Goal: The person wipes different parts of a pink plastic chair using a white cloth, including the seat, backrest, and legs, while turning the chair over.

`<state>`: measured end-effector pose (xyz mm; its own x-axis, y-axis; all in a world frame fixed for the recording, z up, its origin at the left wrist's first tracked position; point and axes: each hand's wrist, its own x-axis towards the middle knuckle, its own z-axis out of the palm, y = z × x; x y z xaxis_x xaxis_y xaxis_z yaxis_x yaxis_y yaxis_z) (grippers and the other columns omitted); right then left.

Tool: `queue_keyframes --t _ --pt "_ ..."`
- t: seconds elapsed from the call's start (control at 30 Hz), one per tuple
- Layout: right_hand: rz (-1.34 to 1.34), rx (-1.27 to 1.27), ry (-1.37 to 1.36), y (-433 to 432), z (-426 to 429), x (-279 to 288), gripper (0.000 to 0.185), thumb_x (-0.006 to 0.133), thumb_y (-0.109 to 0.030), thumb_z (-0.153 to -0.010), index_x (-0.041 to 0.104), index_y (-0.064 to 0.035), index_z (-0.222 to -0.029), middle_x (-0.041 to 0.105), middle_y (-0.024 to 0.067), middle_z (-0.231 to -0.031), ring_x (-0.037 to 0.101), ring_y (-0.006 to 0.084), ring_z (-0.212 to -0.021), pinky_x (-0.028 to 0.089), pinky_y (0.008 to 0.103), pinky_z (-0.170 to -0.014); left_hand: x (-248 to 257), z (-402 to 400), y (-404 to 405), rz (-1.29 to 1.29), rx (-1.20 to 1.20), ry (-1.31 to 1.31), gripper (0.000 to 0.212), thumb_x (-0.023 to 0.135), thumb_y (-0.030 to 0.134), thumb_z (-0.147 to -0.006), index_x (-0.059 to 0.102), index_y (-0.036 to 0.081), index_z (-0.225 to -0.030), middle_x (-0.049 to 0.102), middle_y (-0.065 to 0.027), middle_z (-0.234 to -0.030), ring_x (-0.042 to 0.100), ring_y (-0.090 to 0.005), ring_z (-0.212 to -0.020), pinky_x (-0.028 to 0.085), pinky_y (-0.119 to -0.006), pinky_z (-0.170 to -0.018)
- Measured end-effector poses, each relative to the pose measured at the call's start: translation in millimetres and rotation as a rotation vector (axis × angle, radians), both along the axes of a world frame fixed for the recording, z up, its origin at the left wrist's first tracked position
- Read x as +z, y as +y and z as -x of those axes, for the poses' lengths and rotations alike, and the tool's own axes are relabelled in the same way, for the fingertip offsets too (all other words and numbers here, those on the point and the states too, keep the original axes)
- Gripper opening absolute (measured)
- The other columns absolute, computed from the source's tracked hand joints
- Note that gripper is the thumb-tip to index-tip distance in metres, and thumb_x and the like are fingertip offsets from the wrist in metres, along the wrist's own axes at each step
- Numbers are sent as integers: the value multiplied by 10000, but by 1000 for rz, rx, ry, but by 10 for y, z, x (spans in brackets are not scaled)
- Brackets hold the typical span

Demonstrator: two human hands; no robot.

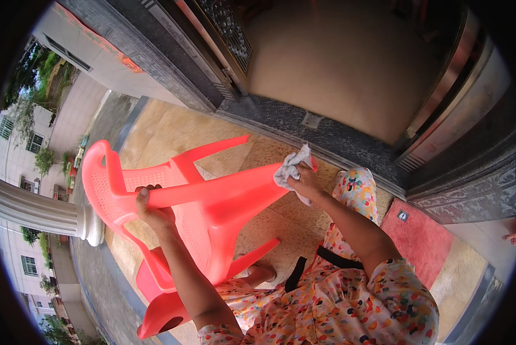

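Note:
A pinkish-red plastic armchair [221,198] with a perforated seat and back is tipped over in front of me, its legs pointing toward the doorway side. My left hand [156,209] grips its armrest close to the backrest. In my right hand [305,181] is a bunched grey-white cloth [289,169], pressed around the lower part of one chair leg. The tip of that leg shows just past the cloth. Two other legs stick out, one above and one below the wrapped leg.
Another red plastic object [161,315], partly hidden by my left arm, sits at lower left. A dark stone threshold [266,112] borders the open doorway. To the right lies a red mat [417,241]. A fluted column [42,209] stands at the left on the tiled porch [163,125].

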<state>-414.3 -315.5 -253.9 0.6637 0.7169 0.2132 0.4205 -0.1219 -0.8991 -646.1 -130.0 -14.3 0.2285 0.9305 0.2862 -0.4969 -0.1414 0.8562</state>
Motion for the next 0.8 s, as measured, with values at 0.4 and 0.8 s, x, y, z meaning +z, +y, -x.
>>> queue_keyframes --t 0.4,0.8 --pt "478 -187 14 -10 154 86 340 578 -344 -689 643 -29 -799 615 166 -939 609 333 -770 484 403 -721 80 266 171 21 -7 -30 333 565 224 -660 265 126 -553 206 18 -499 202 -112 -456 211 -256 -422" --pt "-307 309 -267 355 1634 1469 348 616 -277 -701 570 -48 -959 459 120 -901 471 303 -840 386 417 -729 91 330 58 48 -71 -38 354 581 242 -649 255 130 -566 192 24 -500 190 -106 -457 179 -251 -409"
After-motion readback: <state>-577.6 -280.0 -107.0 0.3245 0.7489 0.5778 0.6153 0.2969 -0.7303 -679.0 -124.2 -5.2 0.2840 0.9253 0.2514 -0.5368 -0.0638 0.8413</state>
